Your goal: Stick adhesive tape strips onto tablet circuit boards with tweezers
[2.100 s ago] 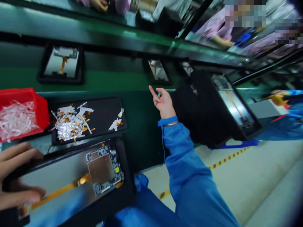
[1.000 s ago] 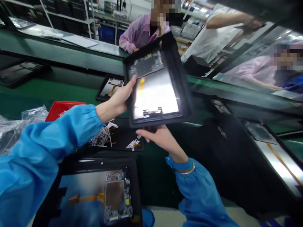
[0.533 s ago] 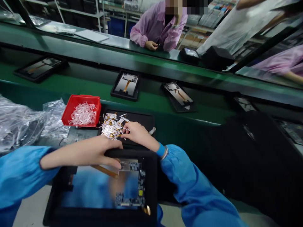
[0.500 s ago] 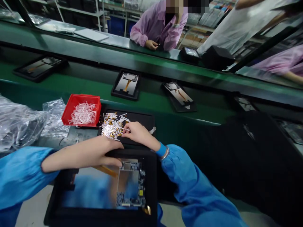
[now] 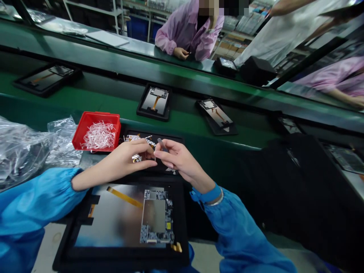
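My right hand (image 5: 182, 160) pinches a slim grey tool (image 5: 162, 144), probably tweezers, just beside my left hand (image 5: 122, 156), whose fingers curl nearly together, their hold unclear, while the uncovered tablet (image 5: 110, 223) lies nearer me, circuit board (image 5: 154, 215) upward, seemingly for easy reach.

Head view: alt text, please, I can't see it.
Left hand and right hand close together over a black tray of white parts, the right holding a slim grey tool. Nearer lies an opened device with circuit board and orange ribbon cable; left, a red bin.
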Action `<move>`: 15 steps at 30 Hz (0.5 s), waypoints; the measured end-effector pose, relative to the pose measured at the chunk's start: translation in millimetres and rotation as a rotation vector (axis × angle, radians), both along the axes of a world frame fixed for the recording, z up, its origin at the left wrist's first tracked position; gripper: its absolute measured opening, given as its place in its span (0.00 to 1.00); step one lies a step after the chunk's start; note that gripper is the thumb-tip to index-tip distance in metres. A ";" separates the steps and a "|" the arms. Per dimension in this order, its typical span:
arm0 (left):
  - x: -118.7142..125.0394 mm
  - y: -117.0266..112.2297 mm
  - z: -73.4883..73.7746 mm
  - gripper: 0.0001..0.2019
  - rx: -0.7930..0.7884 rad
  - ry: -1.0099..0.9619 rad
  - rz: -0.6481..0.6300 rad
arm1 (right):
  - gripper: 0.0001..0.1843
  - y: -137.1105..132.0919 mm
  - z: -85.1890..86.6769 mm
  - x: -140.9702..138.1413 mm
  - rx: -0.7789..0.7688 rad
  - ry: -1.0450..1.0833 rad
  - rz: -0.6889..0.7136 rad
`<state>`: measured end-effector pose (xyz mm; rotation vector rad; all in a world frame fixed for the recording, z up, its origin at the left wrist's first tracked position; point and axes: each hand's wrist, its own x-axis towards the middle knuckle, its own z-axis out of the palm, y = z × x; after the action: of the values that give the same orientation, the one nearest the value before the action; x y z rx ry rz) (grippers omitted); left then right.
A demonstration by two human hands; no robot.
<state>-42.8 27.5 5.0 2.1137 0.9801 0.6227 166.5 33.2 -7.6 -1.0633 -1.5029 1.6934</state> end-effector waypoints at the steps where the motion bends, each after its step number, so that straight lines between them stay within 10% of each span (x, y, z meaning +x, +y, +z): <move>1: 3.2 -1.2 3.3 0.16 -0.018 -0.024 0.002 | 0.26 -3.2 2.4 -1.3 -0.021 0.081 -0.024; 15: 3.6 -22.0 13.1 0.14 -0.453 -0.053 -0.053 | 0.07 -25.6 -5.2 3.9 0.099 0.344 0.015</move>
<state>-39.2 5.5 18.1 1.7075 0.9309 0.3834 170.4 7.7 -12.8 -0.6696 -1.3575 1.6919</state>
